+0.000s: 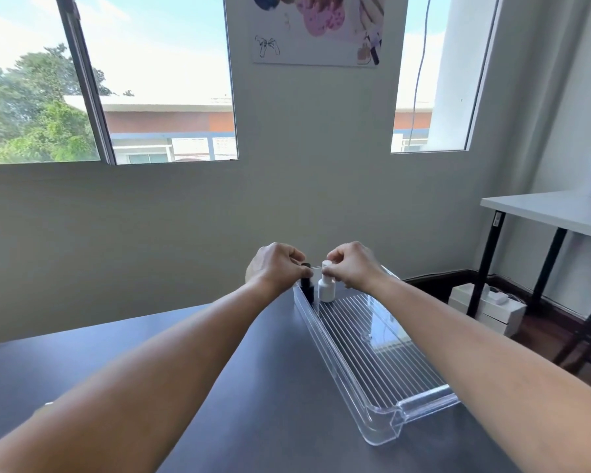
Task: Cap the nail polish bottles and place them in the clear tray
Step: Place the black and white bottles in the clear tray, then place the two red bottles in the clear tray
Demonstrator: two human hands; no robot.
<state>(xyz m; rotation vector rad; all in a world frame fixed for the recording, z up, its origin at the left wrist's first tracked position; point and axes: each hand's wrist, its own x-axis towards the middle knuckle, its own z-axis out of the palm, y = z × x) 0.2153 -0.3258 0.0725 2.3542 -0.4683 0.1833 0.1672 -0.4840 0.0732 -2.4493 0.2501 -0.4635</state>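
Nearest to the camera are the two bare forearms, which reach forward over the dark table (267,387) toward its far edge. The table is the largest thing here. On its right part lies the clear tray (338,363), long and narrow, with a ribbed floor; its long axis runs away from the person, from the near lip to the far end by the wall.

Both bottles stand upright at that far end, side by side and almost touching. The white bottle (326,289) stands inside the tray. The black bottle (307,285) stands close against the left wall of the tray; it seems to be inside, but I cannot tell this for certain.

The left hand (277,266) is directly over the black bottle, and its fingers (297,256) are curled and closed on the black cap. The right hand (354,266) is over the white bottle, and its fingers (333,260) pinch the white cap. So each bottle lies straight below its own hand, with its axis vertical. Both caps appear to be on. I judge that the hands need only a straight lift away, without a side push, because the bottles could knock each other.

I can read no brand or label on the bottles. The poster (316,29) on the wall shows drawings only.
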